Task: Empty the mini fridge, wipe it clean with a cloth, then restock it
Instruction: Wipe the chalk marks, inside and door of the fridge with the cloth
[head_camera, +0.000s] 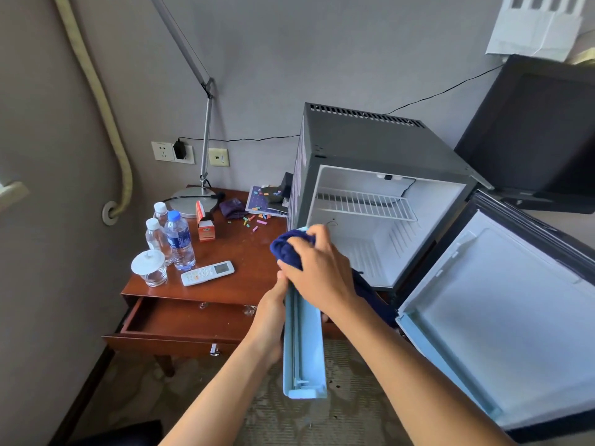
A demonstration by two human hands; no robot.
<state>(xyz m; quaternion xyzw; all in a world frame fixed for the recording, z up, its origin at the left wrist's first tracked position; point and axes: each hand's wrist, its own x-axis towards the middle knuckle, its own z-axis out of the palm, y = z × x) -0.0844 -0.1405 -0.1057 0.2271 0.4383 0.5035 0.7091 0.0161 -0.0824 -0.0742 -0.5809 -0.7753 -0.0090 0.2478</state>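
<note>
No legible text anywhere; blue label on the water bottle (179, 240) has white print, too blurred to read; orange box (206, 231) shows a dark logo patch, unreadable; remote (207, 272) buttons and screen too small.

The single head-worn view is looking forward and steeply down from above the person's own forearms, with the right hand (317, 272) and left hand (273, 304) sitting close in front of the lens near the frame's centre. Beyond the fingers (301, 241) it is facing the open mini fridge (380, 146), just past them and to their right, while the wooden table (244, 249) is lying to their left and farther off. The wide lens is bending the wall (273, 43) at the edges; no second view is sharing the scene.
</note>
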